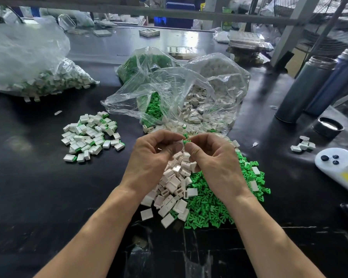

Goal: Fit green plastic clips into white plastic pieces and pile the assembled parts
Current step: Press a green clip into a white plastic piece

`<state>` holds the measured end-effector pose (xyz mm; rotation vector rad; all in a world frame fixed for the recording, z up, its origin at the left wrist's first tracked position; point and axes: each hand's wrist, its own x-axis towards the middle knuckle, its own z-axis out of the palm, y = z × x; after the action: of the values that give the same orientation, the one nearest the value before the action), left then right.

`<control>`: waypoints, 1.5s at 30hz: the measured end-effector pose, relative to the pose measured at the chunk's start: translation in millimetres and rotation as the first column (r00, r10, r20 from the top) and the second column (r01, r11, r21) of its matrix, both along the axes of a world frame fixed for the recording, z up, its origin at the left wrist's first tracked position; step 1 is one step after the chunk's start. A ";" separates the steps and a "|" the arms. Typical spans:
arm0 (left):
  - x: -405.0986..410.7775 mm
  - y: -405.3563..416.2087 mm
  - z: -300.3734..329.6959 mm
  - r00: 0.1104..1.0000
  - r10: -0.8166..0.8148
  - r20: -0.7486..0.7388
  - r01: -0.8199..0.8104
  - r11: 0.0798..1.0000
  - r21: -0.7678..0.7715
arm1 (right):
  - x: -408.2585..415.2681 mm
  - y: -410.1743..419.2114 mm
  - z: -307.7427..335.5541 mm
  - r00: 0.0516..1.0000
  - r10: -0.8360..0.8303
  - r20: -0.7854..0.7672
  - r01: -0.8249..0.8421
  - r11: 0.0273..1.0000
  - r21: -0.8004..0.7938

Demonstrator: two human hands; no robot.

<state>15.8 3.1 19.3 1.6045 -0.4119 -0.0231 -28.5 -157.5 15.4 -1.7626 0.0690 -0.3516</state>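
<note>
Both hands meet above the middle of the dark table. My right hand (pixel 213 157) pinches a green clip (pixel 186 139) at its fingertips. My left hand (pixel 153 155) has its fingers curled toward that clip; what it holds is hidden. Beneath my hands lies a heap of loose white pieces (pixel 173 187), with a heap of loose green clips (pixel 219 199) to its right. A pile of assembled white-and-green parts (pixel 90 135) sits to the left.
Open clear bags of green clips (pixel 151 109) and white pieces (pixel 205 101) stand behind my hands. A big bag of assembled parts (pixel 38 73) lies far left. Two dark flasks (pixel 309 87), a lid (pixel 328 126), a few white pieces (pixel 303 146) and a white object (pixel 338 163) are at right.
</note>
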 end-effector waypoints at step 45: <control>8.9 12.1 3.8 0.968 -0.078 0.237 0.008 0.958 0.286 | -11.0 2.0 12.4 1.000 -0.006 0.017 0.011 0.952 -0.305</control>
<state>24.7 15.2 23.0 1.8890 -0.6604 0.0883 -39.5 -155.4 27.7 -2.0663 0.0111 -0.3991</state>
